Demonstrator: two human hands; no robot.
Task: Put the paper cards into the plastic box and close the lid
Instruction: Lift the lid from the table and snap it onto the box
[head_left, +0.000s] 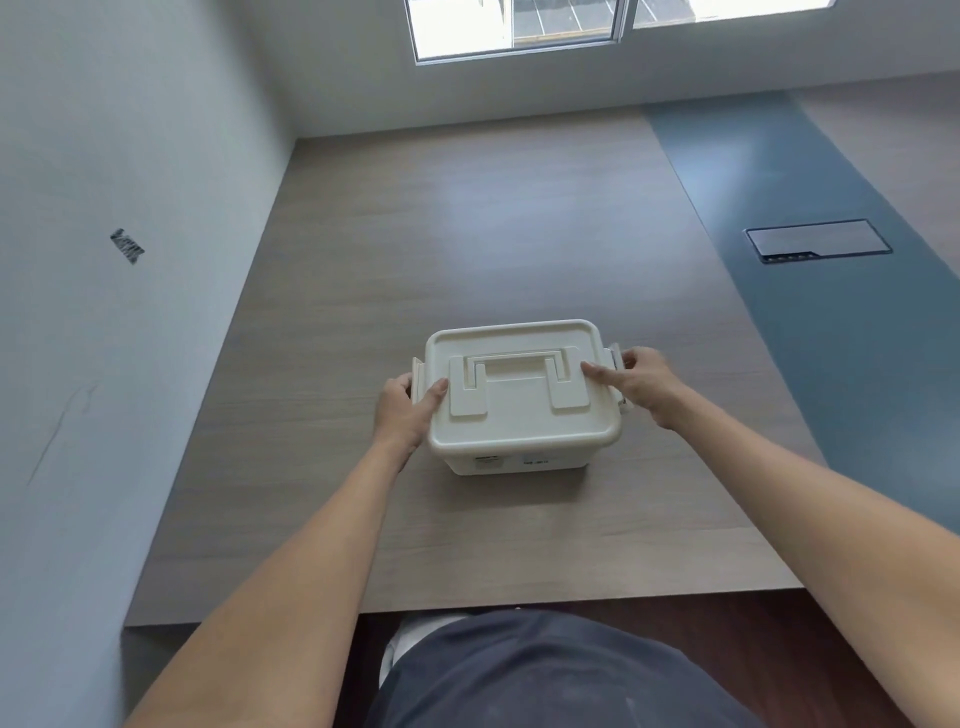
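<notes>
Head view, looking down: we see the plastic box (522, 400) at centre frame on the wooden table (467, 234), lid (519, 410) already seated on top with its handle folded flat. No paper cards visible anywhere on the table, so we judge they are inside, can't confirm. Left hand (408, 410) at the box's left end, thumb on the lid edge, fingers curled round the left latch (418, 376). Right hand (641, 382) at the right end, index finger lying on the lid, other fingers wrapped over the right latch (614, 358). Both hands partly closed, gripping latches, nothing else held. We read the step as snapping the side clips. To do it well: thumbs press the lid down so it stays flush, fingers pull each clip up and in, both sides together so the box doesn't slide. Whether either clip is locked, we cannot tell
</notes>
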